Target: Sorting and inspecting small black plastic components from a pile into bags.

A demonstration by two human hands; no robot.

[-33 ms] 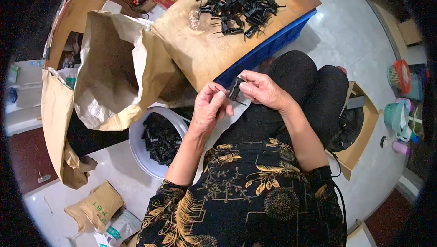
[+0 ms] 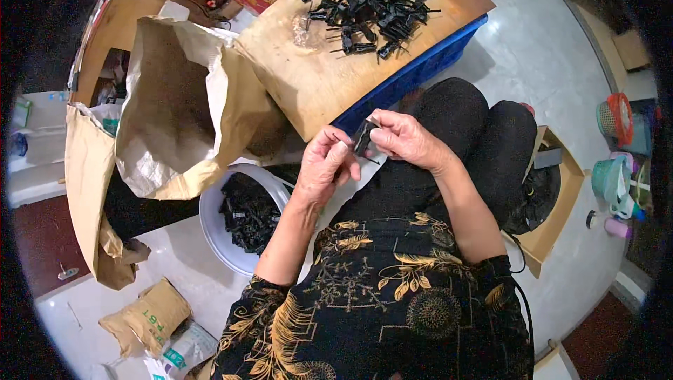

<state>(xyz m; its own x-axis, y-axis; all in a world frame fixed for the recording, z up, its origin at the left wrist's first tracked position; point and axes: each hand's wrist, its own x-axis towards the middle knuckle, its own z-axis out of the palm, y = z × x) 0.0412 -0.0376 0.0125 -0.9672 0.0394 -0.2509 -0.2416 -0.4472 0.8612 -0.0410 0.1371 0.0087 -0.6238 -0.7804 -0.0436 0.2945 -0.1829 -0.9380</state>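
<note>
Over my lap, my right hand (image 2: 408, 143) pinches a small black plastic part (image 2: 363, 139) between thumb and fingers. A thin black stem sticks out near its lower end. Close by on the left, my left hand (image 2: 324, 168) is closed in a pinch on a thin black stick (image 2: 334, 135), whose tip shows above the thumb; the rest is hidden by the fingers. I cannot tell whether the stick joins the part. Similar black parts with thin stems form a pile (image 2: 382, 15) on the wooden board (image 2: 280, 82) ahead of me.
The board rests on a blue crate (image 2: 420, 64). A white bucket (image 2: 207, 222) holding black pieces (image 2: 249, 215) stands beside my left forearm. Left of the board gapes a large paper sack (image 2: 235, 103). On my right lies a cardboard box (image 2: 561, 212); a brown package (image 2: 148, 318) is at lower left.
</note>
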